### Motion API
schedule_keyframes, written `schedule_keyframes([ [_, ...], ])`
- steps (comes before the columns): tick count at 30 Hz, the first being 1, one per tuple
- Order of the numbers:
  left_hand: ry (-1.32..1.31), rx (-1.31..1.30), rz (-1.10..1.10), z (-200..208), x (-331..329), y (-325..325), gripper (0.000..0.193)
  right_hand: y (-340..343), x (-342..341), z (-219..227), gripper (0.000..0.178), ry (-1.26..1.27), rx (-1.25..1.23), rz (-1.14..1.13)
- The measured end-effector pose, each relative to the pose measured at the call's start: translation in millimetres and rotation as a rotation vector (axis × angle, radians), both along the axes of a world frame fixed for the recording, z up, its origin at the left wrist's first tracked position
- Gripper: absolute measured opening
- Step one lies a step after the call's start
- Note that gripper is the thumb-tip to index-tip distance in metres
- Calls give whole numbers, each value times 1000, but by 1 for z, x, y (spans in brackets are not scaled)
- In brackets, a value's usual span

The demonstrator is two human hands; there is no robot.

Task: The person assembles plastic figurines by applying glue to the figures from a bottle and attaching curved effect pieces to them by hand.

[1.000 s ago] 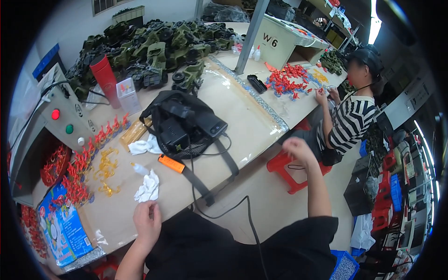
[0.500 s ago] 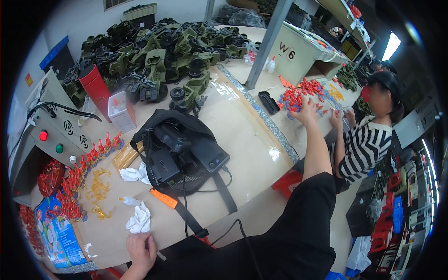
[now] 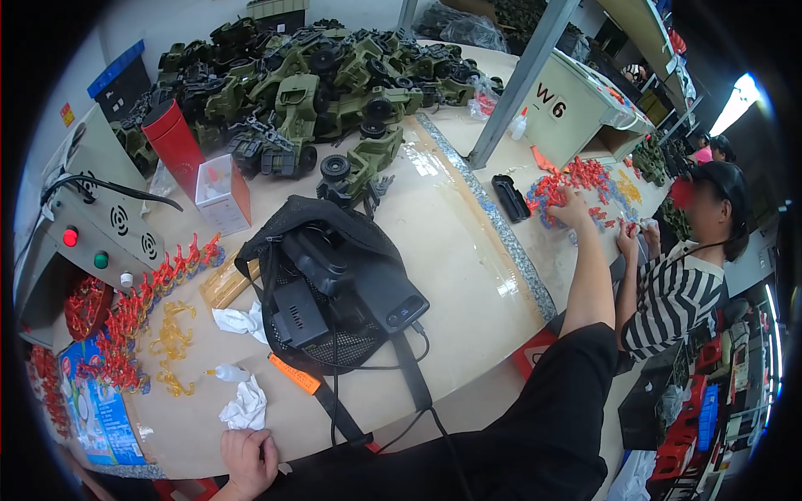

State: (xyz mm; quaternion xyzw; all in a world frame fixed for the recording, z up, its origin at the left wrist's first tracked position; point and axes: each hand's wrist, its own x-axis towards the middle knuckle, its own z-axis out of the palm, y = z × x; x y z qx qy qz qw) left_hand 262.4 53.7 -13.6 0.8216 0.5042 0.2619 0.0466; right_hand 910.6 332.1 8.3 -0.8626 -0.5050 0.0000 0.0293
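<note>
My right arm stretches over to the neighbouring table. Its hand (image 3: 570, 209) is at a pile of small red and blue plastic figures (image 3: 589, 174), fingertips down among the pieces, so what they grip is hidden. My left hand (image 3: 249, 461) rests on the near table edge with curled fingers, nothing visible in it. Just beyond it lies a crumpled white tissue (image 3: 244, 406), and beside that a small glue bottle (image 3: 227, 372) with a yellowish tip. To the left are loose translucent yellow pieces (image 3: 173, 334) and a row of red figures on bluish bases (image 3: 125, 342).
A black mesh bag (image 3: 334, 292) with electronic devices and cables sits mid-table. Behind it are heaped green toy vehicles (image 3: 292, 108), a red cylinder (image 3: 173, 142) and a white box (image 3: 223, 196). A metal post (image 3: 522, 88) stands between tables. A co-worker in stripes (image 3: 681, 288) sits at right.
My right hand has lowered into the red and blue pile, its fingers no longer spread above it. The left hand stays at the table edge. The whole view has shifted slightly.
</note>
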Motion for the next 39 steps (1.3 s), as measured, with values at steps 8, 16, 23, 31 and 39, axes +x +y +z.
schedule_keyframes([
  [8, 3, -3, -19, -5, -2, 5, 22, 22, 29, -17, 68, 231, 28, -147],
  [16, 10, -4, -7, -4, -4, 3, 22, 14, -19, -4, 56, 10, 40, -220],
  [23, 15, 0, -19, -6, -6, 3, 24, 25, 35, -16, 64, 274, -111, 5],
  [31, 12, -12, -10, -4, -6, 2, 23, -9, -35, 10, 79, 208, -93, 27],
  [39, 0, -4, -24, -4, -6, 4, 23, -12, -9, -17, 63, 163, 161, 155],
])
